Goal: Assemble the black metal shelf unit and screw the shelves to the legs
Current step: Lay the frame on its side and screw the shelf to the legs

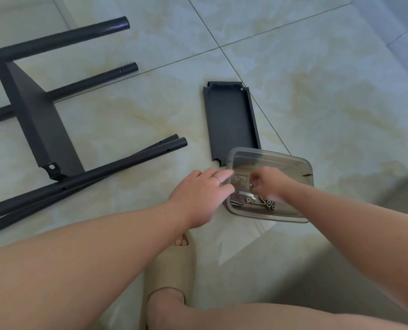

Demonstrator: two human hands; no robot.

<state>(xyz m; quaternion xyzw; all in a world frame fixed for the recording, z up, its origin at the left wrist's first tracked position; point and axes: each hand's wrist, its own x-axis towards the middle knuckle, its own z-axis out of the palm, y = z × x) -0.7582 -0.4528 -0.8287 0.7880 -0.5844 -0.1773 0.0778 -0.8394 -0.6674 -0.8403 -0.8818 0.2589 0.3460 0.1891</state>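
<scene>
Rummaging with the right grip [267, 184] over small silver metal screws [248, 204] in a translucent grey plastic tub [303, 172] on the pale tiled floor [317, 67]; curled and blurred, so cannot tell whether pinching one. Steadying the tub's near rim with the left grip [198, 196], released, fingers straight. Loose black metal shelf tray [231, 120] just beyond the tub; half-built black tube frame [39, 120] lying well apart to the left. Screws probably light, hard, slippery, apt to roll: best pinched singly by the shank. Tray likely stiff and thin-edged: best lifted by its long sides.
</scene>
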